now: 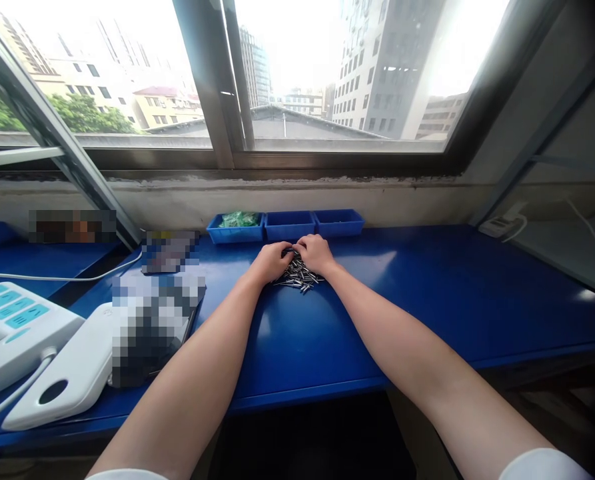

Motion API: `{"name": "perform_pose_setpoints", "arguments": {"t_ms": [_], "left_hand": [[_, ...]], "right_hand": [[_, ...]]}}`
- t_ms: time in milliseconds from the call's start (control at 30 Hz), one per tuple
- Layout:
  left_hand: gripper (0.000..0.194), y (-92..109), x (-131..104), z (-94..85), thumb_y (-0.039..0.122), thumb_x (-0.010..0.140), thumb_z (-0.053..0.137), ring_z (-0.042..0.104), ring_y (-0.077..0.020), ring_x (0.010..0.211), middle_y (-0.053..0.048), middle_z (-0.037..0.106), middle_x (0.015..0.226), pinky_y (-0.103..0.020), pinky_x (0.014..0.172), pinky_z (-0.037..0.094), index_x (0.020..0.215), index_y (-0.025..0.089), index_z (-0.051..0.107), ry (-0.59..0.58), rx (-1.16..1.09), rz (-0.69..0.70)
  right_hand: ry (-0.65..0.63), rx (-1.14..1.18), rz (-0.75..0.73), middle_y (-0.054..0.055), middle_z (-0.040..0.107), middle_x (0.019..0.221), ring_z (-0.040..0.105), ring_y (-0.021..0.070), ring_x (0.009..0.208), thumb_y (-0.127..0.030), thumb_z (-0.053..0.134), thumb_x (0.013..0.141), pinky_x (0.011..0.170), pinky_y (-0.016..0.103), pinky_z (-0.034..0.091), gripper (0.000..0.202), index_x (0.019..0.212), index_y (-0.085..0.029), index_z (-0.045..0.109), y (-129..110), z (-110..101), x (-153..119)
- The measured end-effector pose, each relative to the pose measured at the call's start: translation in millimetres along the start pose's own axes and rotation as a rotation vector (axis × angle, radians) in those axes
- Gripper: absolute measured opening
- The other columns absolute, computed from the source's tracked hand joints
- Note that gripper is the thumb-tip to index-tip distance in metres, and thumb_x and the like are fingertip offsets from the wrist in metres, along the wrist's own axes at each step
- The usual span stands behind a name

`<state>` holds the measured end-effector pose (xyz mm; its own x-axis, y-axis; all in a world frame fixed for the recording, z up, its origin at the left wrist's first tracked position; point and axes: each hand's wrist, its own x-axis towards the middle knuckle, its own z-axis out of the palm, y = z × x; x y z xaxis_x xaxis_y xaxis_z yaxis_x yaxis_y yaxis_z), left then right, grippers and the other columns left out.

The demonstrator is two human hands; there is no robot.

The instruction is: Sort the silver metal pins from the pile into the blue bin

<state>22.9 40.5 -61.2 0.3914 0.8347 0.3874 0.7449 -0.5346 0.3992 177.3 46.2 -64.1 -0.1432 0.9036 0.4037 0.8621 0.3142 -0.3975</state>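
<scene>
Many metal pins point(303, 275) lie jumbled, long axes every which way, at four o'clock from my left hand point(271, 263) and seven o'clock from my right hand point(316, 253), both close by with fingers curled, pinching what I cannot tell.

You can read no text, label, brand, number or sign; faint mark point(108, 311) on white device point(74, 370) illegible.
</scene>
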Motion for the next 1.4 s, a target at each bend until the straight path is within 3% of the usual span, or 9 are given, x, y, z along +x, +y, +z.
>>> {"name": "perform_pose_setpoints", "arguments": {"t_ms": [200, 433, 600, 733, 867, 1033, 1167, 1300, 1400], "left_hand": [[0.028, 0.7, 2.2, -1.5, 0.030, 0.085, 0.048, 0.061, -0.0187, 0.098, -0.004, 0.068, 0.104, -0.026, 0.090, 0.045, 0.103, 0.020, 0.067, 0.102, -0.052, 0.017], [0.025, 6.4, 2.4, -5.6, 0.032, 0.082, 0.055, 0.064, -0.0185, 0.090, -0.004, 0.071, 0.097, -0.026, 0.085, 0.048, 0.097, 0.018, 0.070, 0.170, -0.102, -0.026], [0.027, 4.8, 2.8, -7.8, 0.024, 0.083, 0.050, 0.067, -0.0172, 0.084, -0.003, 0.073, 0.090, -0.024, 0.081, 0.051, 0.099, 0.017, 0.071, 0.186, -0.143, -0.067], [0.031, 4.4, 3.4, -11.0, 0.018, 0.083, 0.046, 0.067, -0.0170, 0.087, -0.002, 0.073, 0.091, -0.025, 0.084, 0.051, 0.103, 0.017, 0.070, 0.177, -0.135, -0.118], [0.030, 3.8, 4.0, -10.9, 0.017, 0.084, 0.047, 0.066, -0.0172, 0.091, -0.002, 0.072, 0.096, -0.025, 0.088, 0.049, 0.104, 0.017, 0.069, 0.164, -0.131, -0.103], [0.034, 0.2, 6.9, -7.5, 0.023, 0.088, 0.045, 0.059, -0.0179, 0.108, -0.005, 0.065, 0.116, -0.025, 0.098, 0.042, 0.116, 0.015, 0.062, 0.234, -0.096, -0.046], [0.041, -6.4, 9.4, -7.3, 0.024, 0.088, 0.044, 0.051, -0.0205, 0.119, -0.009, 0.057, 0.127, -0.029, 0.104, 0.036, 0.126, 0.012, 0.052, 0.259, 0.023, -0.117], [0.041, -12.2, 9.6, -8.1, 0.024, 0.086, 0.044, 0.051, -0.0235, 0.116, -0.012, 0.058, 0.123, -0.031, 0.102, 0.037, 0.123, 0.011, 0.053, 0.216, 0.132, -0.197], [0.038, -13.2, 9.1, -7.8, 0.027, 0.086, 0.043, 0.054, -0.0261, 0.111, -0.014, 0.060, 0.117, -0.034, 0.099, 0.039, 0.117, 0.011, 0.058, 0.167, 0.183, -0.201]], "right_hand": [[0.017, 0.017, -0.087, 0.007, 0.069, 0.090, 0.059, 0.0182, 0.089, -0.043, 0.035, 0.093, 0.077, 0.026, 0.038, 0.041, 0.083, -0.019, 0.068, -2.5, -4.7, 0.7], [0.031, 0.100, 0.000, 0.008, 0.070, 0.077, 0.062, 0.0171, 0.076, -0.050, 0.031, 0.092, 0.067, 0.024, 0.037, 0.053, 0.069, -0.018, 0.067, -3.5, -12.4, 0.1], [0.104, 0.408, 0.012, 0.003, 0.069, 0.073, 0.062, 0.0138, 0.070, -0.051, 0.038, 0.089, 0.068, 0.023, 0.042, 0.045, 0.076, -0.018, 0.067, -2.4, -13.4, -1.9], [0.075, 0.685, 0.002, 0.003, 0.070, 0.078, 0.064, 0.0143, 0.074, -0.049, 0.050, 0.082, 0.069, 0.023, 0.047, 0.037, 0.083, -0.017, 0.068, -0.5, -15.3, -2.9], [0.071, 0.763, 0.048, 0.003, 0.072, 0.083, 0.065, 0.0157, 0.076, -0.046, 0.053, 0.080, 0.073, 0.026, 0.049, 0.034, 0.081, -0.017, 0.070, 3.3, -13.6, -0.1], [0.126, 0.706, 0.087, 0.003, 0.072, 0.091, 0.065, 0.0174, 0.089, -0.039, 0.052, 0.081, 0.082, 0.027, 0.049, 0.030, 0.088, -0.017, 0.071, 7.8, -12.3, 3.1], [0.190, 0.483, 0.142, 0.004, 0.068, 0.109, 0.060, 0.0186, 0.105, -0.035, 0.043, 0.085, 0.092, 0.030, 0.045, 0.038, 0.112, -0.018, 0.065, 9.9, -22.0, 2.9], [0.236, 0.165, 0.182, 0.006, 0.063, 0.117, 0.048, 0.0223, 0.118, -0.032, 0.037, 0.087, 0.100, 0.036, 0.037, 0.047, 0.129, -0.018, 0.052, 9.4, -33.1, 6.6], [0.206, -0.031, 0.195, 0.009, 0.056, 0.126, 0.041, 0.0276, 0.117, -0.033, 0.041, 0.084, 0.099, 0.042, 0.035, 0.056, 0.137, -0.016, 0.041, 9.2, -36.3, 11.2]]}}
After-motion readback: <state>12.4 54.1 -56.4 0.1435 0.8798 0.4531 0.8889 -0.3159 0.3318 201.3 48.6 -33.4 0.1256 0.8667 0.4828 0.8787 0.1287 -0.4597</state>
